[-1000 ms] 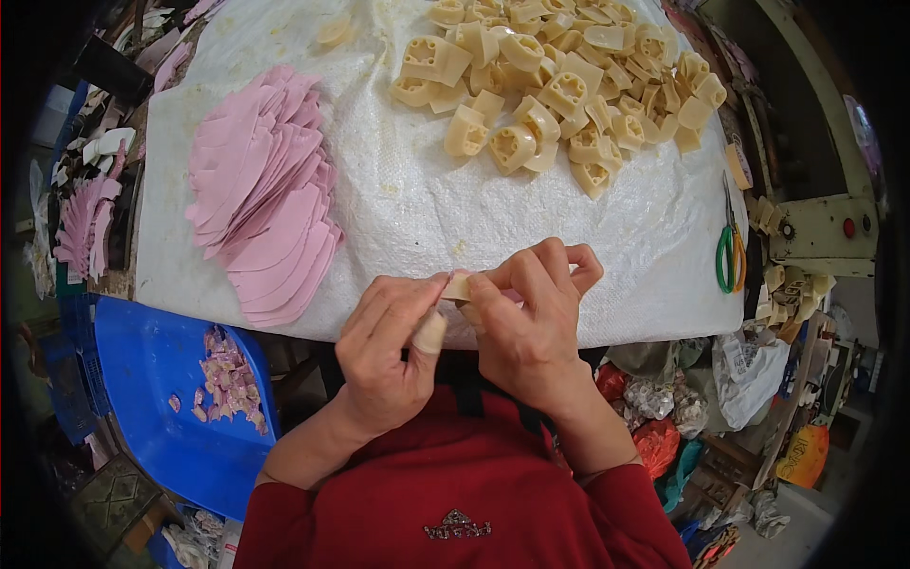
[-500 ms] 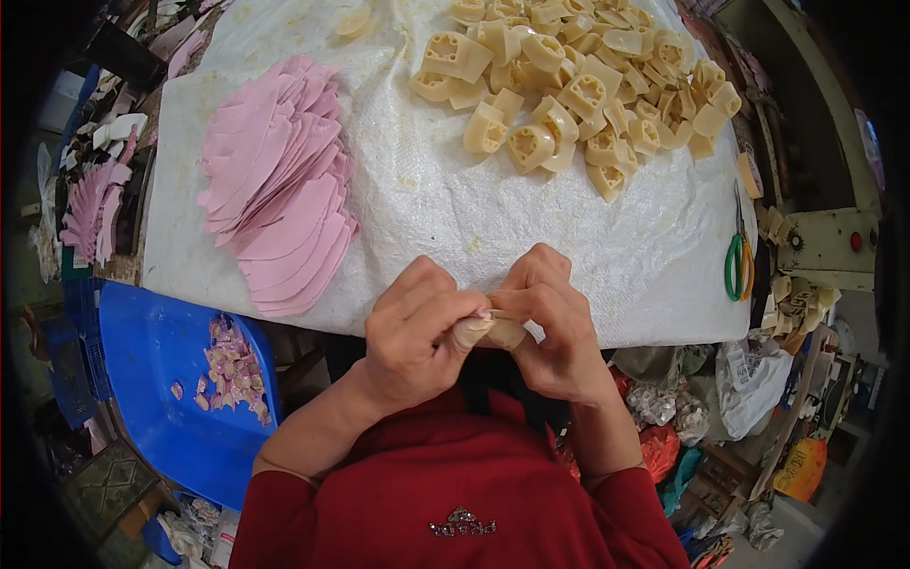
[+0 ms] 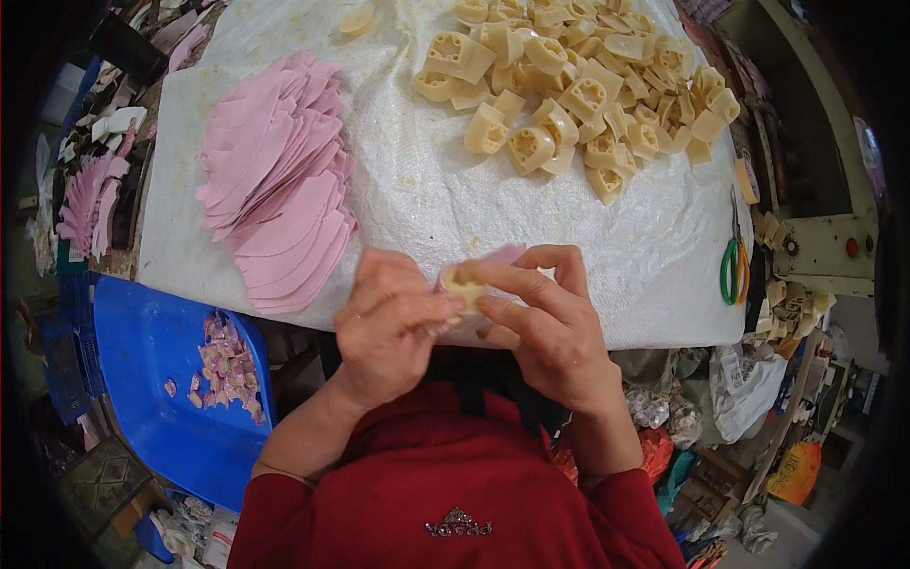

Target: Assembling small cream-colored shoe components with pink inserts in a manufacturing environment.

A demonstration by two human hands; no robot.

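Observation:
Near the front edge of the table, my left hand (image 3: 385, 318) is closed on a beige plastic shoe heel (image 3: 468, 287), its fingers slightly blurred. A pink cover piece (image 3: 502, 254) lies along the heel and sticks out on its far side. My right hand (image 3: 557, 322) pinches the same heel from the right, thumb and index finger at its rim. To the left lies a fanned stack of pink cover pieces (image 3: 280, 185). A heap of similar beige heels (image 3: 588, 90) covers the far right of the table.
White woven sheeting (image 3: 408, 204) covers the table. Scissors (image 3: 733, 270) with green and orange handles lie at its right edge. Below left stands a blue basin (image 3: 156, 398) with small pink-and-beige scraps (image 3: 230, 370). Bags (image 3: 749, 384) crowd the lower right.
Both hands have turned the heel, so its hollow end and the pink piece now show between them. My right fingers have spread somewhat; my left hand has shifted slightly left.

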